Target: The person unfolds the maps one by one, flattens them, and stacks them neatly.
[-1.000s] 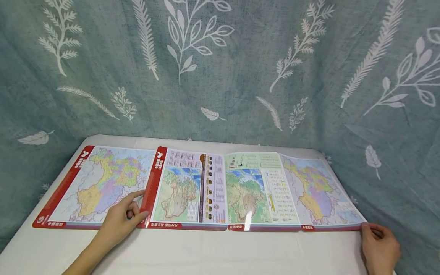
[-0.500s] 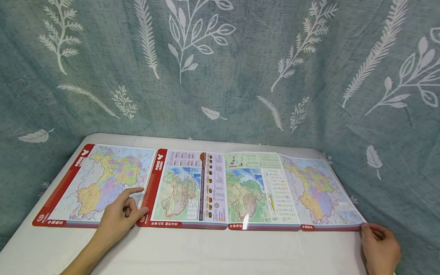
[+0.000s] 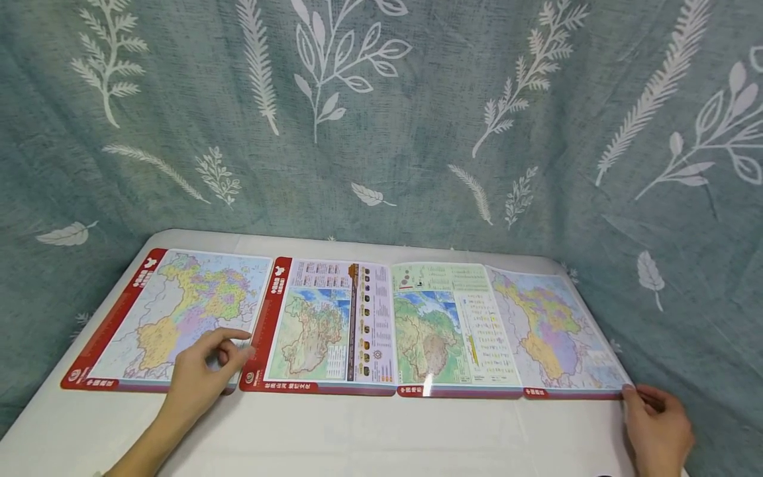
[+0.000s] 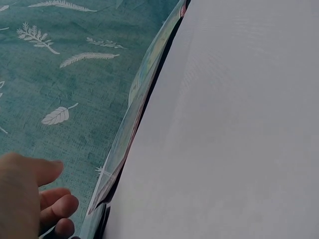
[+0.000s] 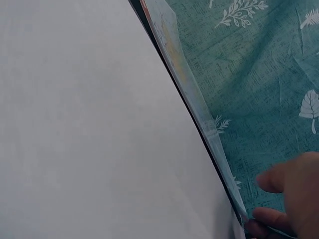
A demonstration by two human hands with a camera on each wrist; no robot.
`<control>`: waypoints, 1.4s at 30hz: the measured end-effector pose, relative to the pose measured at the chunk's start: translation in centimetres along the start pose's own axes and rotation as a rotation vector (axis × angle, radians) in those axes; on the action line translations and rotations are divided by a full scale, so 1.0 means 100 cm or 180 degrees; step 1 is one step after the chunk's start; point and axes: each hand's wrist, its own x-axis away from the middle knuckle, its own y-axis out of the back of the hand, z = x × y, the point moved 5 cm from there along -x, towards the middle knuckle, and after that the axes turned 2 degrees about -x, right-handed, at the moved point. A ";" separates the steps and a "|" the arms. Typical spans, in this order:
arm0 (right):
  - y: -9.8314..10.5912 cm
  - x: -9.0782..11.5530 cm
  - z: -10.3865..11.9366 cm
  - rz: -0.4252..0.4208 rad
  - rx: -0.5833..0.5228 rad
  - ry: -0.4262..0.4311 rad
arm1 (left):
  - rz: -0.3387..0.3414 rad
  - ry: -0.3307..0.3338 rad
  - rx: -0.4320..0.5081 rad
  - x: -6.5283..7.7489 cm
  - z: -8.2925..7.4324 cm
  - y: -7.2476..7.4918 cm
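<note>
A fold-out map of three joined panels lies lengthwise on the table, its left edge a red band. To its left lies another map sheet with a similar red band. My left hand hovers over that sheet's right edge. Its index finger and thumb reach toward the fold-out's red band, the other fingers loosely curled; in the left wrist view the left hand holds nothing. At the far right my right hand pinches the fold-out's near right corner. The right wrist view shows the right hand at that corner.
A white cloth covers the table, its front part running along the maps' near edge. Right behind and at both sides hangs a green curtain with white leaf prints.
My left thumb has moved up from the red band's near corner, closer to the index finger. The right hand stays at its corner. The head view has shifted slightly.
</note>
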 end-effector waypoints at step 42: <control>-0.031 0.069 0.068 0.0058 -0.0168 0.1212 | -0.0319 -0.0042 -0.0622 -0.006 0.006 0.023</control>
